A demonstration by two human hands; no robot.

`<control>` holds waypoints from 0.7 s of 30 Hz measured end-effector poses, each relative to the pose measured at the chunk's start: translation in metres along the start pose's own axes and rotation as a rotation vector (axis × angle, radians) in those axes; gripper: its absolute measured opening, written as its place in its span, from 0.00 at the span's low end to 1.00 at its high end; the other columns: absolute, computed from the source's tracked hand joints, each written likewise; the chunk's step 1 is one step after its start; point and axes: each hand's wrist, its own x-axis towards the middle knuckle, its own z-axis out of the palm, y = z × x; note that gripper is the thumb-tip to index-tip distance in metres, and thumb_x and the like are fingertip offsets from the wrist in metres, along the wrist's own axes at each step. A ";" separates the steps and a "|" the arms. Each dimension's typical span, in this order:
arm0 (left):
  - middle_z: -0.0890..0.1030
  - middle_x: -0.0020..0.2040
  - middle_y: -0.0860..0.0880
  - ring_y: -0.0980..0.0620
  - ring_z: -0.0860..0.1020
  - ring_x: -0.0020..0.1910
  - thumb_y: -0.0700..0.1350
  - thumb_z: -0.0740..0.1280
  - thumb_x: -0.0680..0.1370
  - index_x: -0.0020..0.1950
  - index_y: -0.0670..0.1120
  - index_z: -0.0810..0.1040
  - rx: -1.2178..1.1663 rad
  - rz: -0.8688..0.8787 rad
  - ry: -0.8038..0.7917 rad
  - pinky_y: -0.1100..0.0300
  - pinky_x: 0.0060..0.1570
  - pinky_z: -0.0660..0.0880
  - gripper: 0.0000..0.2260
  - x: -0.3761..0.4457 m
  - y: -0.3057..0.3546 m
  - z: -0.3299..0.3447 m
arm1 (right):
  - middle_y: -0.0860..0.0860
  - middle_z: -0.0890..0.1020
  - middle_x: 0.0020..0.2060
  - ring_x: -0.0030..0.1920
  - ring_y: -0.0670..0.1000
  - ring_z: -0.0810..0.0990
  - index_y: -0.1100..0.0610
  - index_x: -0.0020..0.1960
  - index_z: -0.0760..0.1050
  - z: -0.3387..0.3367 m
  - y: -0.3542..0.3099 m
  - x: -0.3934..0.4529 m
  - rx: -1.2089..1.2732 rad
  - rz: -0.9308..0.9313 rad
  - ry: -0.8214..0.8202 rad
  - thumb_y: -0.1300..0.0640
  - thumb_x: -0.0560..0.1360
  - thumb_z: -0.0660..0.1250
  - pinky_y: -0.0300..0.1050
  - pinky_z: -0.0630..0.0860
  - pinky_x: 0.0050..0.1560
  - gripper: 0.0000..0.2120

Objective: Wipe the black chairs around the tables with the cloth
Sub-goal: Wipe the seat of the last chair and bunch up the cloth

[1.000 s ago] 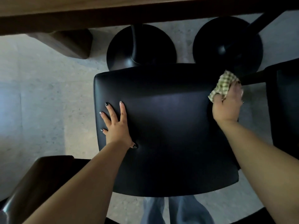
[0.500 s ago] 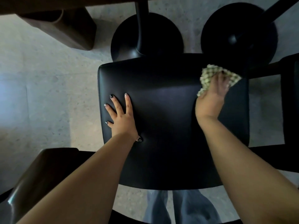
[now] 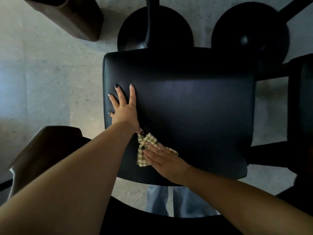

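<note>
no text, label, brand, number or sign can be read anywhere here; the black chair seat [image 3: 194, 106] and the checked cloth [image 3: 144, 150] bear no print.

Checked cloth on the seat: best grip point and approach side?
Take the checked cloth at its bunched upper-left fold, which sticks out past the right hand's fingers. Come from above and pinch; it lies flat on the black chair seat with nothing to slide under. The left hand crowds that side.
</note>
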 end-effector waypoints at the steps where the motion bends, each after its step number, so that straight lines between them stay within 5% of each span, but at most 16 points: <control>1: 0.27 0.75 0.44 0.36 0.33 0.75 0.48 0.83 0.60 0.75 0.55 0.27 0.013 0.004 -0.012 0.35 0.70 0.59 0.69 -0.001 0.000 -0.003 | 0.55 0.62 0.75 0.76 0.58 0.56 0.58 0.74 0.63 -0.003 0.000 -0.002 0.021 -0.049 -0.066 0.61 0.78 0.52 0.54 0.55 0.74 0.24; 4: 0.29 0.76 0.42 0.35 0.38 0.76 0.48 0.82 0.63 0.76 0.55 0.28 0.095 0.013 -0.069 0.38 0.71 0.61 0.66 -0.005 -0.002 -0.019 | 0.56 0.58 0.76 0.77 0.55 0.49 0.60 0.75 0.61 -0.016 -0.009 -0.004 0.561 -0.053 -0.323 0.68 0.75 0.57 0.48 0.46 0.76 0.28; 6: 0.34 0.78 0.41 0.35 0.46 0.77 0.46 0.80 0.67 0.78 0.53 0.32 0.144 0.019 -0.139 0.41 0.71 0.63 0.60 -0.007 -0.005 -0.035 | 0.56 0.73 0.68 0.69 0.51 0.69 0.58 0.67 0.74 -0.040 -0.011 -0.009 1.033 0.155 -0.466 0.69 0.72 0.60 0.40 0.64 0.69 0.24; 8: 0.50 0.79 0.41 0.38 0.60 0.75 0.47 0.76 0.72 0.80 0.49 0.47 0.125 0.076 -0.174 0.49 0.70 0.65 0.47 -0.014 -0.006 -0.052 | 0.53 0.83 0.56 0.52 0.44 0.80 0.57 0.59 0.81 -0.064 -0.003 -0.019 1.296 0.349 -0.505 0.67 0.72 0.62 0.33 0.74 0.52 0.19; 10: 0.68 0.74 0.44 0.44 0.69 0.70 0.46 0.71 0.76 0.75 0.45 0.66 -0.031 0.151 -0.149 0.55 0.68 0.67 0.29 -0.028 -0.003 -0.067 | 0.50 0.84 0.49 0.44 0.40 0.79 0.57 0.55 0.82 -0.091 0.013 -0.033 1.457 0.540 -0.385 0.66 0.74 0.63 0.30 0.74 0.45 0.14; 12: 0.76 0.67 0.45 0.46 0.74 0.65 0.41 0.67 0.79 0.70 0.44 0.73 -0.390 0.154 -0.122 0.56 0.64 0.71 0.19 -0.051 0.003 -0.078 | 0.51 0.83 0.46 0.43 0.43 0.80 0.57 0.51 0.82 -0.127 0.034 -0.050 1.669 0.734 -0.196 0.67 0.76 0.62 0.32 0.75 0.46 0.12; 14: 0.81 0.61 0.48 0.50 0.78 0.61 0.40 0.67 0.79 0.68 0.48 0.75 -0.792 0.192 -0.154 0.57 0.56 0.75 0.18 -0.086 0.011 -0.095 | 0.55 0.84 0.45 0.43 0.48 0.82 0.58 0.49 0.80 -0.165 0.050 -0.067 1.906 0.868 -0.022 0.68 0.77 0.59 0.39 0.77 0.46 0.12; 17: 0.82 0.58 0.56 0.57 0.78 0.61 0.55 0.73 0.73 0.62 0.60 0.76 -1.161 0.323 -0.296 0.55 0.57 0.75 0.18 -0.148 0.018 -0.124 | 0.59 0.84 0.48 0.46 0.54 0.84 0.60 0.52 0.80 -0.224 0.061 -0.094 2.295 0.938 0.239 0.58 0.78 0.58 0.47 0.80 0.45 0.12; 21: 0.81 0.61 0.55 0.54 0.80 0.60 0.57 0.70 0.73 0.68 0.61 0.71 -1.322 0.489 -0.305 0.51 0.58 0.75 0.24 -0.213 0.027 -0.163 | 0.60 0.80 0.58 0.58 0.59 0.80 0.59 0.59 0.79 -0.302 0.050 -0.124 2.397 0.683 0.444 0.44 0.72 0.66 0.52 0.78 0.56 0.24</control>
